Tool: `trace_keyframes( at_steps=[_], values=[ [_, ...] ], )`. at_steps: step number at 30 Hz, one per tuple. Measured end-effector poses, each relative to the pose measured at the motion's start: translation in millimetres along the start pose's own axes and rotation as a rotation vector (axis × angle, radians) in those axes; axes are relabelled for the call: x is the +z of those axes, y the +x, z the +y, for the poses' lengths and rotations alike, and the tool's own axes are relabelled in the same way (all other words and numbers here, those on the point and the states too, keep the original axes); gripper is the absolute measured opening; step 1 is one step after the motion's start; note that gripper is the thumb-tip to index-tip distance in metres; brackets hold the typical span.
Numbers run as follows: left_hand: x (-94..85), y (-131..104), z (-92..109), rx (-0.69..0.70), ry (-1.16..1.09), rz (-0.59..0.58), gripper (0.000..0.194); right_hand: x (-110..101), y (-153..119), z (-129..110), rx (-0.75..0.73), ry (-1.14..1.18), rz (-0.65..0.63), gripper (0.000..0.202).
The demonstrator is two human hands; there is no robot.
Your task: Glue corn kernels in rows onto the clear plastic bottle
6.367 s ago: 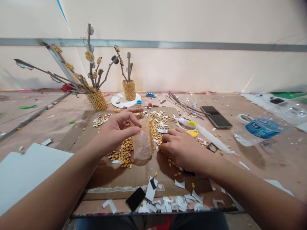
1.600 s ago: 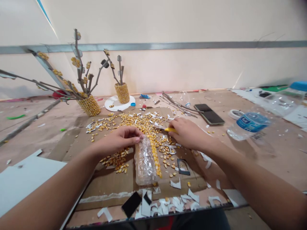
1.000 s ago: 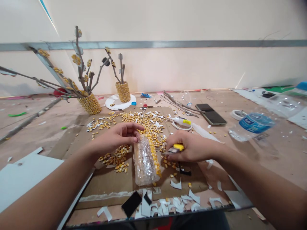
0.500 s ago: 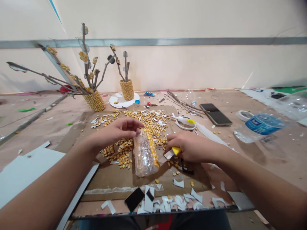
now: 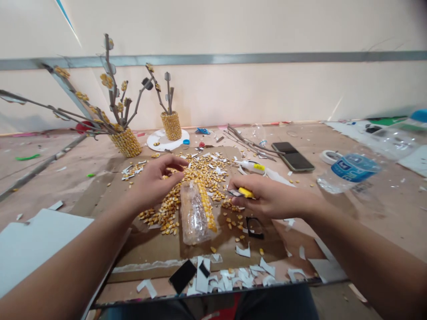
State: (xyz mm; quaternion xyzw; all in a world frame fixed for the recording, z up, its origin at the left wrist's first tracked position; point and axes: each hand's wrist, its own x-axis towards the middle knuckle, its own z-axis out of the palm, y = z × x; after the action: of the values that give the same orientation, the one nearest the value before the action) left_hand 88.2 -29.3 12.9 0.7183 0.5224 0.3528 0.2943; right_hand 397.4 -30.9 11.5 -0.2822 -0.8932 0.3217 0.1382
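A clear plastic bottle piece (image 5: 193,218) lies on the cardboard (image 5: 150,251), with rows of yellow corn kernels (image 5: 206,202) stuck along its right side. Just past its upper left end, my left hand (image 5: 163,178) hovers with thumb and fingers apart, holding nothing visible. My right hand (image 5: 256,193) grips a yellow-handled cutter (image 5: 246,192), its flat grey end pointing left toward the bottle piece. Loose kernels (image 5: 167,213) are heaped behind and to the left of the bottle piece. A white glue tube (image 5: 251,166) lies beyond my right hand.
Two corn-covered pots with twigs (image 5: 126,142) (image 5: 171,126) stand at the back left. To the right are a dark phone (image 5: 293,156), a tape roll (image 5: 331,156) and a labelled plastic bottle (image 5: 348,172). Paper scraps (image 5: 233,278) litter the front edge.
My left hand has moved off the bottle piece's upper end, leftward, and its fingers have spread. The cutter in my right hand is raised and turned flatter. The view has shifted slightly.
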Motion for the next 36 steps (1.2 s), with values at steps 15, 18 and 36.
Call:
trace_keyframes(
  at_steps=[15,18,36],
  values=[
    [36.2,-32.6,46.0,0.422,0.122,-0.081,0.015,23.0,9.5,-9.4,-0.141,-0.079,0.224,0.03],
    [35.7,-32.1,44.8,0.379,0.132,-0.139,0.013,25.0,9.6,-12.2,-0.126,-0.078,0.237,0.03],
    [32.6,-30.0,46.8,-0.162,-0.549,-0.127,0.024,28.6,11.6,-2.3,0.057,-0.145,0.477,0.025]
  ],
)
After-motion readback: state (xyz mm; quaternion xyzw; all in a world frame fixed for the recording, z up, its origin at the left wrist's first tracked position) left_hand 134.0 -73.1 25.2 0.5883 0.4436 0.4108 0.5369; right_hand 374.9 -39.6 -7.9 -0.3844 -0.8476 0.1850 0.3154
